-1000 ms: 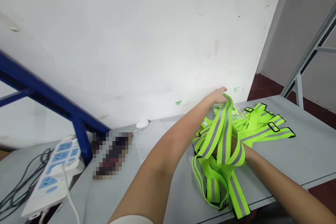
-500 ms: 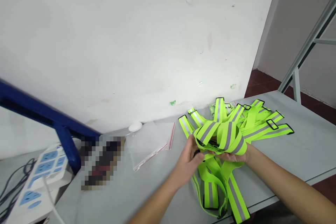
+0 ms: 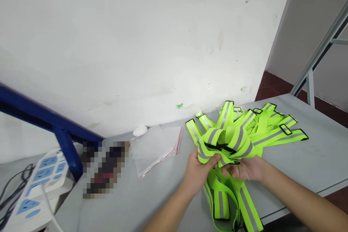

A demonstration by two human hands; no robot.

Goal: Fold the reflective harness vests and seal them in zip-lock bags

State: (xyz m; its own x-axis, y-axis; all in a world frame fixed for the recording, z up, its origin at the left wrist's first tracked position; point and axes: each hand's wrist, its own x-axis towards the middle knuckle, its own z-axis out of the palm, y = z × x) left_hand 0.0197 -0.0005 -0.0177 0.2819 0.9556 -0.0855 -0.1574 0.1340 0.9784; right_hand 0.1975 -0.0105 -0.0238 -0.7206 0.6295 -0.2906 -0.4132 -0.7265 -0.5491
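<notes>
Fingers (image 3: pixel 214 159) in the head view grip a looped strap bundle (image 3: pixel 240 139): the left hand (image 3: pixel 194 174) pinches its left side, the right hand (image 3: pixel 251 168) supports its near right, likely keeping loops together, above the tabletop (image 3: pixel 323 152) beside loose straps (image 3: pixel 272 136).

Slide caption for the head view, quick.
Left hand and right hand hold a gathered lime strap bundle over a grey table.
</notes>
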